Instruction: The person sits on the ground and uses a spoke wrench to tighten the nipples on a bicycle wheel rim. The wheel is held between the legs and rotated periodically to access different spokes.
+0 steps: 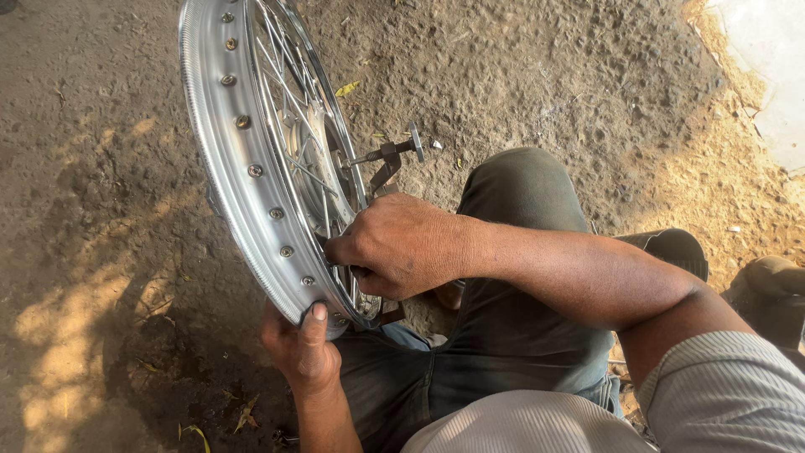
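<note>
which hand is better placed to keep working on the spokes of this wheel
Right. The right hand is already in among the spokes just inside the rim, while the left hand is busy holding the rim's lower edge, thumb over it, steadying the wheel.

You are outdoors, at what looks like a roadside or yard repair spot rather than an indoor workshop. You sit low over bare, packed dirt, rough and pebbled, with dry leaves scattered on it and patchy sunlight falling across it. A pale concrete edge shows at the upper right. The spoked wheel with its axle stands upright on your lap.
</note>
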